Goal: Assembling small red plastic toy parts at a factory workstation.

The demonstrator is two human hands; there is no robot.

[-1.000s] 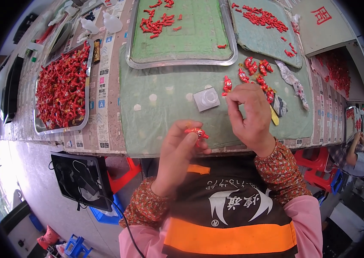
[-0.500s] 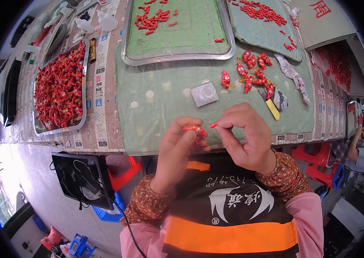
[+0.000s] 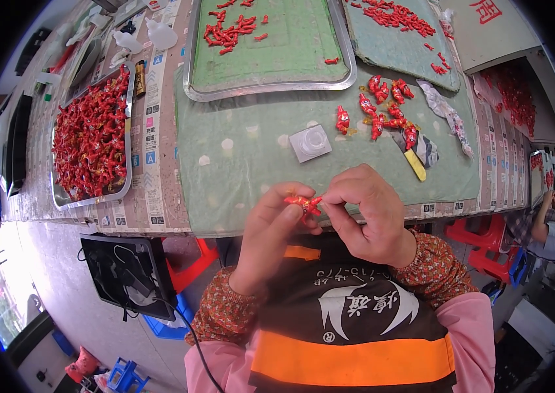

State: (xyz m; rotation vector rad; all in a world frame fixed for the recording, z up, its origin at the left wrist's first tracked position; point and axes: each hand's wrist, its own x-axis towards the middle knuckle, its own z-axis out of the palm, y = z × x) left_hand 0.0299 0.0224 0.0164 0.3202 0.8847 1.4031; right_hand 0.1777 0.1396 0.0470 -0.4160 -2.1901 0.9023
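Between the thumb and fingers of my left hand (image 3: 273, 226) is a small red figurine (image 3: 305, 202) with gold and white markings. My right hand (image 3: 367, 213) pinches a tiny red piece (image 3: 319, 199) against the figurine's right side; fingertips hide part of it. Both hands are just above the table's near edge. Beyond them stands a small white pot on a square base (image 3: 311, 143). Several red figurines (image 3: 378, 116) lie in a group to the right of it, next to a yellow-handled tool (image 3: 415, 165) partly under a crumpled wrapper.
A metal tray with a green lining (image 3: 271, 90) holds small red pieces. Beside it, a green board (image 3: 401, 49) carries more. At left stands a metal tray (image 3: 129, 171) heaped with red figurines. White plastic bottles (image 3: 161, 34) stand at the back left. Red stools (image 3: 477, 236) are below the table.
My right hand has moved slightly left, bringing the tiny red piece from a short gap away up against the figurine. My left hand stays nearly in place.
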